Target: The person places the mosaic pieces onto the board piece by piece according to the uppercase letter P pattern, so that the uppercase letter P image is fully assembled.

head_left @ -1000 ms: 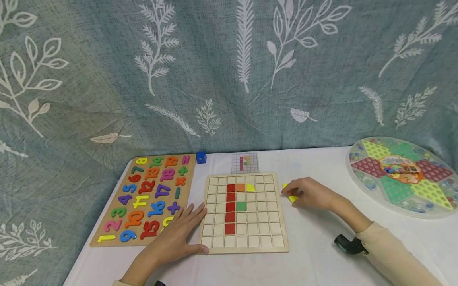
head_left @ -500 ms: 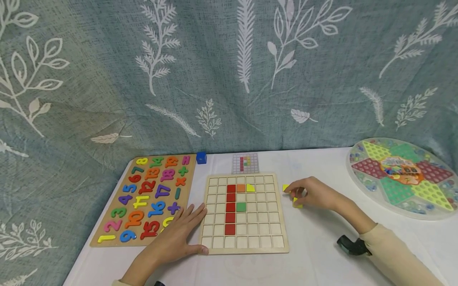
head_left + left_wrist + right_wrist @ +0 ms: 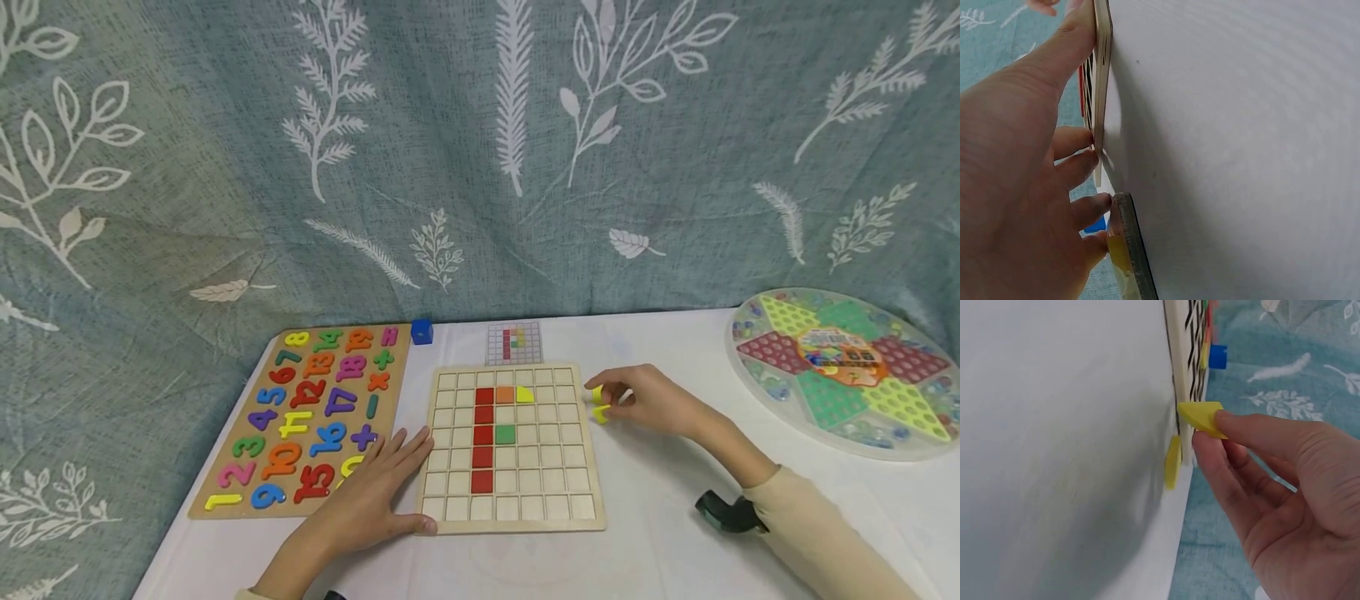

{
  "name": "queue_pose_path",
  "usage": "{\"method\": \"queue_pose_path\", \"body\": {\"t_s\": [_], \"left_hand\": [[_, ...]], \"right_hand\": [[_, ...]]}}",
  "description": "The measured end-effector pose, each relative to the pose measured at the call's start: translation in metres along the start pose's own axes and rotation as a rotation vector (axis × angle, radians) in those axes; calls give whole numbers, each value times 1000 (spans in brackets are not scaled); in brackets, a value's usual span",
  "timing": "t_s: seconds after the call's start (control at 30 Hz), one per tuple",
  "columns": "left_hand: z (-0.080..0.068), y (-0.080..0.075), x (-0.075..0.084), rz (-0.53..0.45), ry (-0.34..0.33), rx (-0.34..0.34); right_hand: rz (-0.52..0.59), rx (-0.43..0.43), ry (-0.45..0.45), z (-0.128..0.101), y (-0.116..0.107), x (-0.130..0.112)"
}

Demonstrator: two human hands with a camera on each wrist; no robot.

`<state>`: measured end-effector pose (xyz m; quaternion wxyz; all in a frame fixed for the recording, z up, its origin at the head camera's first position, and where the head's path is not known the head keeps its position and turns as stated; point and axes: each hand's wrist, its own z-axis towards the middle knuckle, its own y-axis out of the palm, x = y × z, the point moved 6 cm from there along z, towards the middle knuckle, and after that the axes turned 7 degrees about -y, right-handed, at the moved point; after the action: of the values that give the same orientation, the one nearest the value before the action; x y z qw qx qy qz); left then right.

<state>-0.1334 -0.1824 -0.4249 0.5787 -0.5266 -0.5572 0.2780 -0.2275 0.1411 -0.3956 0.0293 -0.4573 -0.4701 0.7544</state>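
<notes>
A wooden grid board [image 3: 547, 459] lies in front of me in the head view. It bears a column of red square tiles [image 3: 483, 434], an orange tile [image 3: 506, 394], a yellow quarter-round tile [image 3: 524, 394] and a green tile [image 3: 506, 434]. My left hand [image 3: 367, 504] rests along the board's left side, fingers spread, thumb at the near corner. Just off the board's right edge, my right hand [image 3: 652, 402] pinches a loose yellow quarter-round tile [image 3: 1200, 417] between thumb and fingertips. Another yellow tile [image 3: 1173, 462] lies on the white table beside the board, below the fingers.
Behind the board lies a small pattern card [image 3: 513, 342], with a blue cube [image 3: 422, 331] to its left. A number puzzle board [image 3: 198, 508] sits partly under my left fingers in the head view. The round Chinese checkers board [image 3: 840, 375] is at far right; a patterned curtain [image 3: 450, 150] hangs behind.
My right hand has shifted slightly left and up toward the board's edge, bringing the pinched yellow tile with it. The left hand and the tiles on the board have stayed put.
</notes>
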Motion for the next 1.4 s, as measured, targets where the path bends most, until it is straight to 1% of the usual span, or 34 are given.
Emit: {"method": "queue_pose_path", "body": {"t_s": [0.2, 0.33, 0.5, 0.6, 0.77, 1.0, 1.13, 1.23, 1.4], "left_hand": [[-1, 2, -1, 11, -24, -6], [-1, 2, -1, 5, -25, -7], [-1, 2, -1, -15, -16, -16], [-1, 2, -1, -9, -18, -13], [0, 3, -1, 10, -22, -8], [0, 3, -2, 21, -19, -4], [0, 2, -1, 23, -14, 3], [0, 2, -1, 21, -9, 6], [0, 1, -1, 7, -5, 5]], "right_hand": [[75, 18, -19, 9, 5, -11], [89, 20, -37, 16, 11, -16], [110, 40, -28, 25, 18, -17], [138, 62, -20, 30, 23, -17], [165, 79, -56, 37, 34, -19], [175, 65, -77, 45, 46, -26], [152, 63, -83, 49, 52, -29], [116, 67, -73, 51, 55, -30], [88, 57, -42, 52, 58, -33]]}}
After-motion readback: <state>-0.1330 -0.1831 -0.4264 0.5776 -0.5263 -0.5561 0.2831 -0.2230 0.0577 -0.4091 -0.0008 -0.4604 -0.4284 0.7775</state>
